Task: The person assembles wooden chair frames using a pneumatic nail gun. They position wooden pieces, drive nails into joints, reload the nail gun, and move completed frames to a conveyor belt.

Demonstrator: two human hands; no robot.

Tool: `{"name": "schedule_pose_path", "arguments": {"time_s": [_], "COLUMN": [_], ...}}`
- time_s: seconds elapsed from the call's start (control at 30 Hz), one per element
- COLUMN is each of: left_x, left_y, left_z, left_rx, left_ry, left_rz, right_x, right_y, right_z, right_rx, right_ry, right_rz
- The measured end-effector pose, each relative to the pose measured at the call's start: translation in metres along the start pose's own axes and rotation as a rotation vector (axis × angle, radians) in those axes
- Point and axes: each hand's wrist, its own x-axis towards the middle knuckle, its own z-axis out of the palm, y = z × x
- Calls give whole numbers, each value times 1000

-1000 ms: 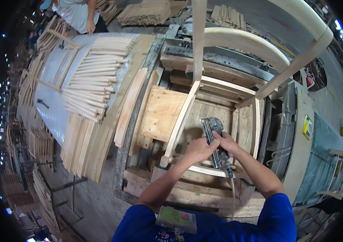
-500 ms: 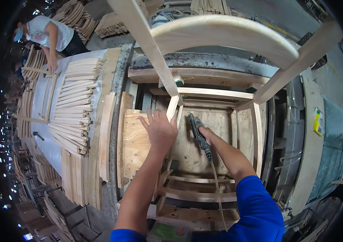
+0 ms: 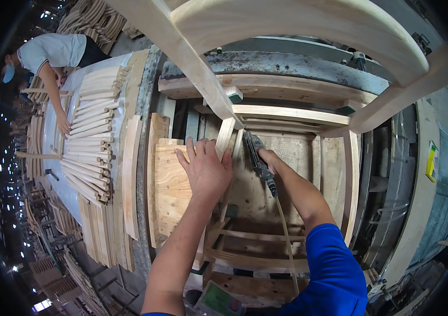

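Observation:
A pale wooden chair frame (image 3: 287, 113) lies before me, its curved top rail (image 3: 308, 23) at the far side. My left hand (image 3: 205, 168) rests against the left side rail (image 3: 225, 136), fingers spread and the rail's end between forefinger and thumb. My right hand (image 3: 270, 160) is wrapped round a slim dark air nail gun (image 3: 258, 166). The gun's nose is close to the inner left corner joint; whether it touches the wood I cannot tell. A thin pale air hose (image 3: 286, 231) trails from the gun toward me. Part of my right fingers is hidden behind the gun.
At left, a table (image 3: 71, 203) carries many curved wooden sticks (image 3: 90, 142). Another person (image 3: 58, 55) bends over its far end. A plywood block (image 3: 171, 184) sits beside my left forearm. Long wooden beams (image 3: 282, 89) and metal rails border the chair frame.
The view has shifted, so the chair frame appears larger and nearer. The gun's nose has come closer to the left corner joint. The other person has bent lower, reaching over the sticks.

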Motion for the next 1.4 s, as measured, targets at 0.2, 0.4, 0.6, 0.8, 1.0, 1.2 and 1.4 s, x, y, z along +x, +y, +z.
{"name": "schedule_pose_path", "arguments": {"time_s": [0.2,0.4,0.6,0.8,1.0,1.2,1.4], "left_x": [-4,0,-1,-4,-1,0,-7], "left_y": [-4,-1,-3,-7,-6,-5,-3], "left_z": [3,5,6,10,12,12,12], "left_rx": [-10,-46,7,34,16,33,26], "left_ry": [8,53,62,45,42,9,70], "left_rz": [-3,23,34,21,21,-3,26], "right_x": [1,8,-32,-54,-40,-37,-29], "right_y": [4,23,54,87,116,109,120], "right_z": [3,-5,-3,37,46,46,54], "right_rx": [-76,-89,-1242,-1657,-1733,-1680,-1637], "right_ry": [80,167,248,-167,-188,-238,-339], "right_rz": [-25,-17,-131,-300,-465,-551,-470]}}
